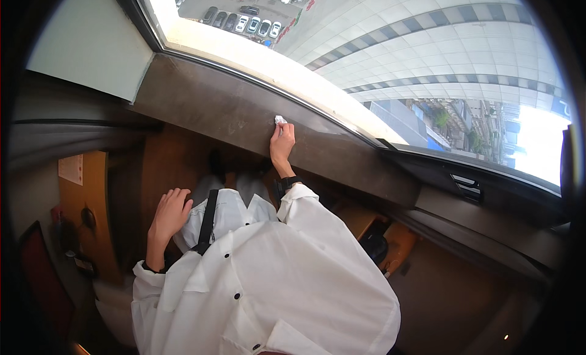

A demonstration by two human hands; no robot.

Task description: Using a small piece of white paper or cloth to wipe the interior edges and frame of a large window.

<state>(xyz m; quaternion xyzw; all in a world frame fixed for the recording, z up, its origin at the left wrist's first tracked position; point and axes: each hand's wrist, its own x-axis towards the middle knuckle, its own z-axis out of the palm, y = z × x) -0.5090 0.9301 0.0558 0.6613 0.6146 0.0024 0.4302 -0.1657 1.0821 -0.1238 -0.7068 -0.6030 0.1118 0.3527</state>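
Observation:
My right hand (pixel 283 141) pinches a crumpled white tissue (pixel 280 120) between thumb and fingers, over the dark stone-like windowsill (pixel 215 99). The tissue appears to touch the sill's surface, which has faint pale smears. A black band is around my right wrist. My left hand (pixel 170 212) hangs by my left side, over the floor, its fingers loosely bent and its thumb apart. Nothing shows in it, though its palm faces away from view.
A window frame (pixel 270 83) runs along the sill's far side, with parked cars and a tall building outside. A wooden desk (pixel 84 190) bearing a paper stands at left. Grey curtain (pixel 78 131) hangs near it. At right are wooden furniture (pixel 400 245) and a dark window panel (pixel 439 172).

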